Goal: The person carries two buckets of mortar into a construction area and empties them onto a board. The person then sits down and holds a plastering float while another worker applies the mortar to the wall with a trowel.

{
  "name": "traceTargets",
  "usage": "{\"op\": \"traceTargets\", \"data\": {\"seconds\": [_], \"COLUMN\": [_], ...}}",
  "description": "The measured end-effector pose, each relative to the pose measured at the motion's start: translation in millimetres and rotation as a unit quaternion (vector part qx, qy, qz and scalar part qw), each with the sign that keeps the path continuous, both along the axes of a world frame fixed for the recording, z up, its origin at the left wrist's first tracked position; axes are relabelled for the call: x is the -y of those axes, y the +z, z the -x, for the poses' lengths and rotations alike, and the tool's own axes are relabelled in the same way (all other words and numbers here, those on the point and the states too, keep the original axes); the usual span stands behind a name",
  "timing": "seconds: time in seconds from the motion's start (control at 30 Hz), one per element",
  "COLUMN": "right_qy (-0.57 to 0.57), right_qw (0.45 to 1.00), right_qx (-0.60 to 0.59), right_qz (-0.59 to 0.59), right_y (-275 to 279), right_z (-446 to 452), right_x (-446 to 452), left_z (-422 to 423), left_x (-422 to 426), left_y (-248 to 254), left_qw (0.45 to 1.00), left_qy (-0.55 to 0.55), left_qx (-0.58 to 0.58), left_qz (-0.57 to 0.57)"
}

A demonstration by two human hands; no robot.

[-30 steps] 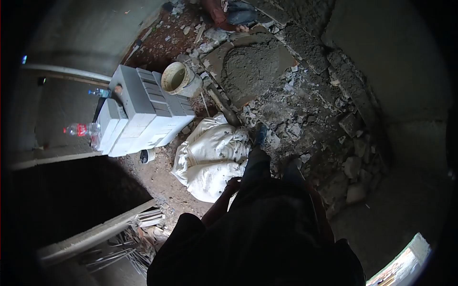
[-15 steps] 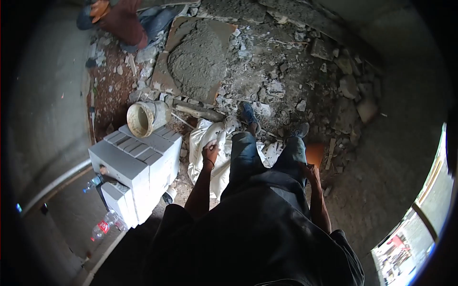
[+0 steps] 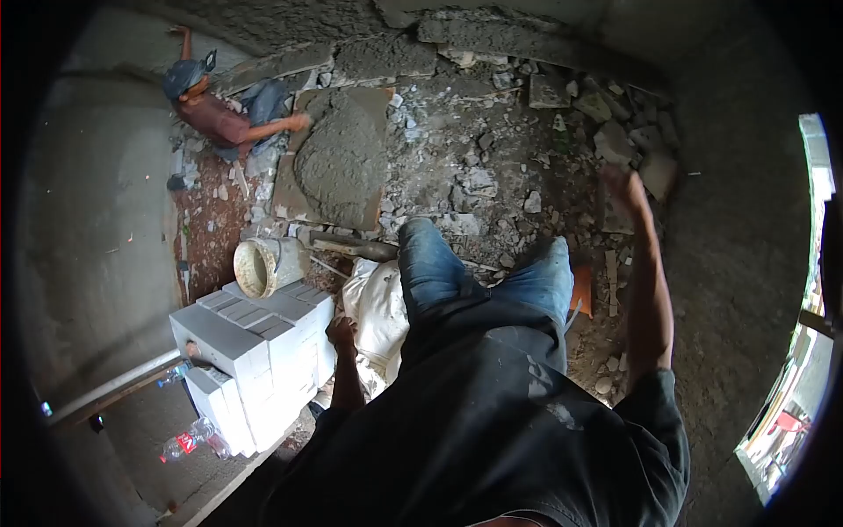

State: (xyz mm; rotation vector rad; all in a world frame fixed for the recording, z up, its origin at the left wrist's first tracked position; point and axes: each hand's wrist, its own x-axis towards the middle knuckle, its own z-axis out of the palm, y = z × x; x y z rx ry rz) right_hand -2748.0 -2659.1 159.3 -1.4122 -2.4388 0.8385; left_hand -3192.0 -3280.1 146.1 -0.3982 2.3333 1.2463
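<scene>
My left hand (image 3: 342, 331) is curled closed between the stacked white blocks (image 3: 255, 338) and the white sack (image 3: 376, 303), with nothing visible in it. My right hand (image 3: 623, 186) is raised at the right, in front of the broken stones; its fingers are smeared by motion. Beside my right knee is an orange object (image 3: 581, 290) with a thin grey bar near it, mostly hidden by my leg. Wet grey mortar (image 3: 341, 158) lies heaped on a brown board (image 3: 288, 189).
A co-worker (image 3: 211, 119) in a cap crouches at the upper left, one hand by the mortar. A dirty bucket (image 3: 256, 268) sits tilted near the blocks, and plastic bottles (image 3: 187, 439) are beside them. Broken stones (image 3: 615, 140) lie upper right.
The view has shifted, showing more of the co-worker, whose arm now reaches to the mortar. My right hand has risen from beside my right knee. My left hand has moved off the sack and closed.
</scene>
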Motion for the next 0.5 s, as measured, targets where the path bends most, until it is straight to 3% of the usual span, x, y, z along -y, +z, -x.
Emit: {"op": "traceTargets", "data": {"seconds": [0.03, 0.1, 0.17, 0.2, 0.23, 0.3, 0.37, 0.43, 0.47, 0.5], "right_qy": [-0.109, -0.179, -0.222, -0.233, -0.242, -0.197, -0.184, -0.120, -0.115, -0.108], "right_qw": [0.988, 0.953, 0.944, 0.946, 0.946, 0.969, 0.963, 0.966, 0.953, 0.934], "right_qx": [-0.098, -0.231, -0.238, -0.217, -0.198, -0.113, -0.079, -0.026, 0.008, 0.043], "right_qz": [0.039, 0.077, 0.059, 0.062, 0.085, 0.095, 0.180, 0.227, 0.280, 0.338], "right_y": [40.7, 100.8, 121.4, 110.6, 84.7, 16.8, -41.3, -134.9, -168.1, -195.4], "right_z": [6.4, 20.4, 33.4, 33.8, 29.1, 23.4, 36.7, 37.7, 41.5, 45.8], "right_x": [-15.0, -23.2, -13.6, -9.6, 4.2, 20.4, 69.1, 114.4, 130.6, 152.1], "left_z": [-3.4, 9.8, 14.6, 7.1, -8.2, -32.9, -44.1, -57.1, -62.2, -65.3], "left_x": [8.4, 2.4, -39.3, -78.4, -125.6, -201.6, -249.6, -300.5, -311.7, -313.2], "left_y": [-11.4, -25.1, -60.3, -48.8, -20.8, -14.0, -32.7, -43.3, -66.2, -106.2], "left_qw": [0.998, 0.974, 0.993, 0.988, 0.975, 0.943, 0.893, 0.858, 0.819, 0.817], "left_qy": [0.044, 0.062, -0.049, -0.134, -0.220, -0.310, -0.438, -0.507, -0.571, -0.572], "left_qx": [0.013, 0.102, 0.010, 0.006, 0.010, 0.007, 0.034, 0.041, 0.039, 0.032], "left_qz": [-0.037, -0.193, -0.110, -0.075, -0.034, -0.124, -0.101, -0.065, -0.036, -0.069]}}
